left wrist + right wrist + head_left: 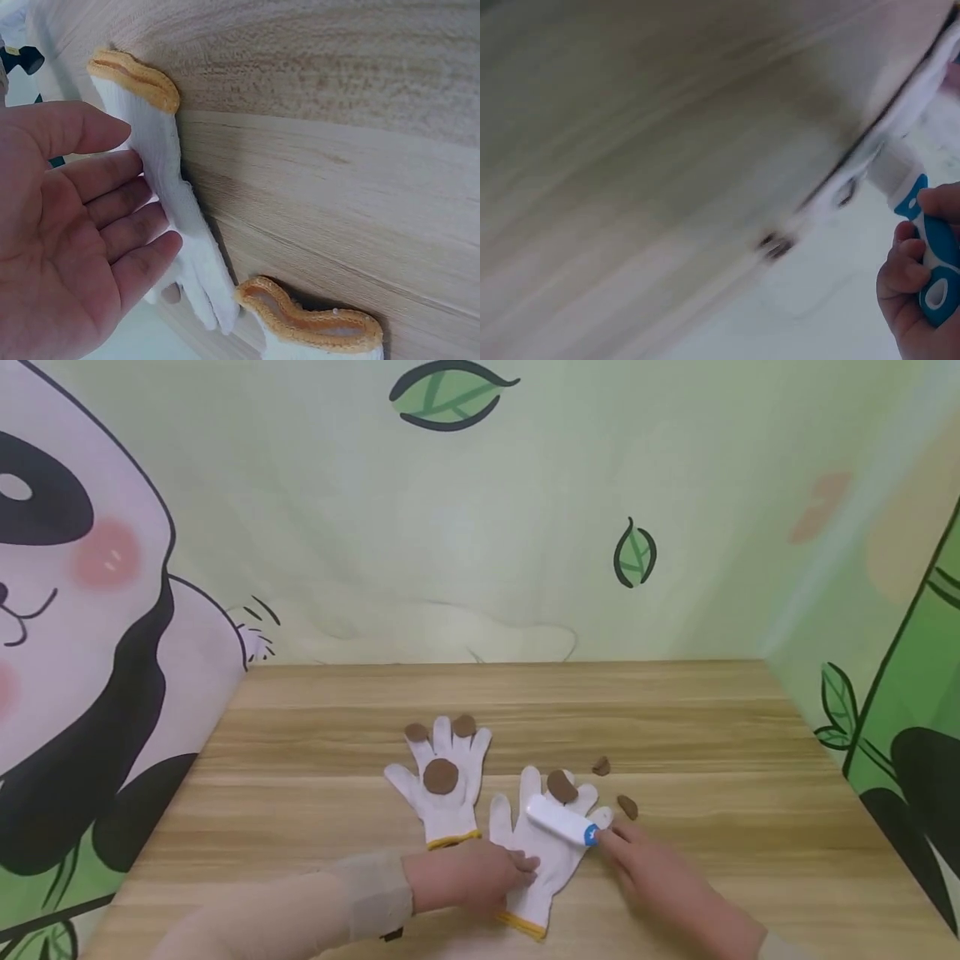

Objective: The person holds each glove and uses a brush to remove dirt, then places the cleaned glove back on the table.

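Note:
My right hand (656,860) grips the blue-and-white handle (934,259) of a brush-like tool with a long white head (558,821). That head lies across the palm of the right-hand white knit glove (536,881), close below a brown piece (562,786) on its fingers. My left hand (487,870) rests at this glove's lower palm, near the yellow cuff, with relaxed fingers and nothing held. In the left wrist view its fingertips (166,244) overlap the glove's edge. Another white glove (468,814) lies to the left, bearing a brown disc (441,777) on its palm.
Smaller brown pieces (464,725) sit on two fingers of the left glove. Two brown bits (602,766) lie on the wooden table (712,727), right of the other glove. A printed panda-and-leaf backdrop (480,527) stands behind the table.

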`<act>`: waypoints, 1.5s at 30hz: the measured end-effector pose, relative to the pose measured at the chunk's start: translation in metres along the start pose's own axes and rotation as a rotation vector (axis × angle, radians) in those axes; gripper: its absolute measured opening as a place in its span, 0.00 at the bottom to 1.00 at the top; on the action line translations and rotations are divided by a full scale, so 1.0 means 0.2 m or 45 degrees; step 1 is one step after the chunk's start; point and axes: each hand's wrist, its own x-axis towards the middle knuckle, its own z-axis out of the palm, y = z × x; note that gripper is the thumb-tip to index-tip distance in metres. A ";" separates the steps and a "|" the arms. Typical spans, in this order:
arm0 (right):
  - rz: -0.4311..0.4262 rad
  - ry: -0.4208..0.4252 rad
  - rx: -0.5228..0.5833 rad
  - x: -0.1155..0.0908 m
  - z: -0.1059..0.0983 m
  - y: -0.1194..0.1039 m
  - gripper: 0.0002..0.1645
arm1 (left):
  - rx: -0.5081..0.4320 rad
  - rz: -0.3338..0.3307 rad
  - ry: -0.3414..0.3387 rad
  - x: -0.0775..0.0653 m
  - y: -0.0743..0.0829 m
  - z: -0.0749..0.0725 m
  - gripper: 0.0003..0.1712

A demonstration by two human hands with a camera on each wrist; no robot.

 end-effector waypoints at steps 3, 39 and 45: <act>0.144 0.106 -0.002 0.01 -0.02 0.08 0.14 | 0.012 0.003 0.013 -0.01 0.00 0.00 0.32; 0.178 0.223 -0.030 0.04 -0.08 0.07 0.13 | -0.041 0.048 0.102 -0.03 -0.02 0.07 0.31; 0.140 0.285 -0.028 0.04 -0.07 0.09 0.14 | -0.056 0.043 0.132 -0.02 -0.02 0.08 0.31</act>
